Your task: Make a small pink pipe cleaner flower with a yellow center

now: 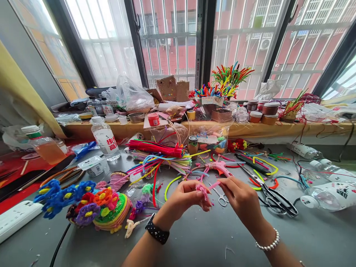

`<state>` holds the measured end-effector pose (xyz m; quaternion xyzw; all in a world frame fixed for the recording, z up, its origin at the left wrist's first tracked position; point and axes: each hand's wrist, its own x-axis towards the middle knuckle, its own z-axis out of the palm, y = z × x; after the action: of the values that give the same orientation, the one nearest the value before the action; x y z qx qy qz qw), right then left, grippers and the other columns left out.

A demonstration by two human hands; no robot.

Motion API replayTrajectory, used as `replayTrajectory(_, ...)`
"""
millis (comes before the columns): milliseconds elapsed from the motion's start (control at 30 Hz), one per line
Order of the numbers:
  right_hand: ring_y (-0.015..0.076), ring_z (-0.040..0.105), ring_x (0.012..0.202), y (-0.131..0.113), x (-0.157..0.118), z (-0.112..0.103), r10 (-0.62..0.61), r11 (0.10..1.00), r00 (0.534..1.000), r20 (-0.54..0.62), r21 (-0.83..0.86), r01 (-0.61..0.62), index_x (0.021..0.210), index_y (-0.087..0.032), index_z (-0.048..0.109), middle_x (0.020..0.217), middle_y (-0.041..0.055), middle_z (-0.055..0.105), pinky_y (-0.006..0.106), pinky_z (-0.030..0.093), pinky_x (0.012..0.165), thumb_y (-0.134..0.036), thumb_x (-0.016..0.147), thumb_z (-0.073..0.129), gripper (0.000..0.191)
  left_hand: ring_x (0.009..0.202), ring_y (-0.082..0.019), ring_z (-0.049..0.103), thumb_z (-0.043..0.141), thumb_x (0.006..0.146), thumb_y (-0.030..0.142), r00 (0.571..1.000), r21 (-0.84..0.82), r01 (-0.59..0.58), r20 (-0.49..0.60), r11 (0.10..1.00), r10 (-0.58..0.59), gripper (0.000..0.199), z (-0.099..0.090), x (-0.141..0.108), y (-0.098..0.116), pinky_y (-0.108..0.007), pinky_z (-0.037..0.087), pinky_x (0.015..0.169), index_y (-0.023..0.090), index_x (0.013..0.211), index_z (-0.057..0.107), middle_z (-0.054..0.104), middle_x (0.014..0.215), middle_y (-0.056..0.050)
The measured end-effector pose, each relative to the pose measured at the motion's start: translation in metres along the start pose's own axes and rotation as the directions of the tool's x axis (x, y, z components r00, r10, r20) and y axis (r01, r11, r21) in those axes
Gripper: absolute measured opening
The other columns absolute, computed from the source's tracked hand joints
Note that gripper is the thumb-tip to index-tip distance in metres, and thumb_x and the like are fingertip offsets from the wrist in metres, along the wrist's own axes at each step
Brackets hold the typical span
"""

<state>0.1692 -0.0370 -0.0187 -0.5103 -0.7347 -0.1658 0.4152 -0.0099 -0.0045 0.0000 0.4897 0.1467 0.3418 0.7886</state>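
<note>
Over the middle of the grey table, my left hand [189, 198] is closed on a small pink piece of twisted pipe cleaner [202, 191]. A straight pink end [214, 185] sticks out of it toward the right. That end is pinched between the thumb and fingers of my right hand [240, 196]. Small scissors [221, 197] lie on the table between and behind my hands. Just beyond them rests a pink glue gun [219, 167]. Large black-handled scissors [274, 196] are to the right of my right hand.
Bundles of pipe cleaners [155, 148] lie behind my hands. At left are pipe-cleaner flowers [89, 200], a power strip [19, 218] and an upright bottle [105, 139]. Several plastic bottles [330, 196] lie at right. Jars and a pot of colourful stems [214, 100] line the windowsill.
</note>
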Motion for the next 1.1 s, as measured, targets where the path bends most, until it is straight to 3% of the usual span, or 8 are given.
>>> replayTrajectory(500,0.0146,0.053,0.063,0.006,0.002,0.003,0.114,0.983,0.971,0.210,0.115,-0.141,0.078,-0.018,0.061,0.074,0.0058,0.055,0.025,0.040,0.059,-0.032,0.086,0.037,0.029,0.052,-0.006,0.053,0.059,0.069,0.025,0.961,-0.059,-0.119,-0.259,0.991,0.100,0.024,-0.009,0.002,0.015,-0.018,0.043,0.054,0.014,0.090,0.062,0.063,0.069,-0.003)
replayTrajectory(633,0.0145,0.051,0.060,0.010,0.003,0.005,0.234,0.939,0.955,0.182,0.213,-0.271,0.073,-0.017,0.058,0.074,0.0054,0.054,0.025,0.040,0.056,-0.035,0.086,0.037,0.030,0.065,-0.011,0.057,0.053,0.073,0.031,0.939,0.209,-0.047,-0.324,0.977,0.114,0.042,-0.014,0.006,0.011,-0.023,0.044,0.062,0.017,0.112,0.050,0.063,0.091,-0.008)
replayTrajectory(700,0.0140,0.049,0.057,0.013,0.003,0.006,0.295,0.911,0.940,0.172,0.245,-0.330,0.070,-0.017,0.056,0.069,0.0041,0.053,0.025,0.039,0.054,-0.036,0.086,0.037,0.031,0.068,-0.014,0.057,0.052,0.073,0.030,0.912,0.565,0.072,-0.371,0.822,0.175,0.045,-0.018,0.008,0.003,-0.026,0.044,0.064,0.016,0.116,0.048,0.064,0.084,-0.007)
replayTrajectory(767,0.0138,0.048,0.056,0.015,0.003,0.007,0.338,0.890,0.926,0.167,0.264,-0.373,0.071,-0.017,0.057,0.066,0.0034,0.053,0.025,0.038,0.052,-0.038,0.085,0.038,0.031,0.069,-0.015,0.056,0.048,0.075,0.026,0.905,0.881,0.155,-0.308,0.447,0.294,0.040,-0.021,0.010,-0.008,-0.028,0.043,0.067,0.020,0.115,0.050,0.063,0.078,-0.005)
replayTrajectory(833,0.0139,0.048,0.056,0.016,0.002,0.007,0.358,0.877,0.918,0.173,0.276,-0.394,0.073,-0.017,0.057,0.067,0.0034,0.053,0.025,0.038,0.052,-0.038,0.085,0.039,0.030,0.078,-0.018,0.055,0.045,0.076,0.020,0.949,0.987,0.143,-0.156,0.068,0.275,0.040,-0.022,0.013,-0.018,-0.031,0.042,0.074,0.025,0.115,0.050,0.063,0.085,-0.006)
replayTrajectory(900,0.0139,0.047,0.056,0.016,0.002,0.008,0.361,0.874,0.916,0.176,0.279,-0.398,0.073,-0.017,0.057,0.068,0.0036,0.054,0.025,0.037,0.052,-0.037,0.084,0.040,0.029,0.080,-0.020,0.056,0.046,0.075,0.017,0.982,0.984,0.104,-0.078,-0.144,0.175,0.042,-0.021,0.016,-0.026,-0.031,0.043,0.071,0.025,0.116,0.050,0.062,0.089,-0.008)
replayTrajectory(1000,0.0136,0.047,0.056,0.015,0.002,0.009,0.368,0.871,0.914,0.171,0.281,-0.404,0.073,-0.017,0.056,0.069,0.0035,0.054,0.025,0.037,0.053,-0.036,0.084,0.041,0.027,0.078,-0.022,0.057,0.045,0.076,0.018,0.991,0.963,0.071,-0.038,-0.261,0.129,0.031,-0.019,0.022,-0.031,-0.032,0.042,0.069,0.021,0.104,0.058,0.063,0.087,-0.010)
replayTrajectory(1100,0.0133,0.047,0.056,0.015,0.001,0.010,0.372,0.864,0.912,0.171,0.296,-0.407,0.075,-0.017,0.057,0.070,0.0036,0.054,0.025,0.038,0.053,-0.037,0.084,0.040,0.028,0.074,-0.020,0.057,0.041,0.078,0.018,0.980,0.969,0.082,-0.036,-0.231,0.197,0.024,-0.020,0.024,-0.030,-0.031,0.041,0.071,0.018,0.087,0.063,0.063,0.080,-0.009)
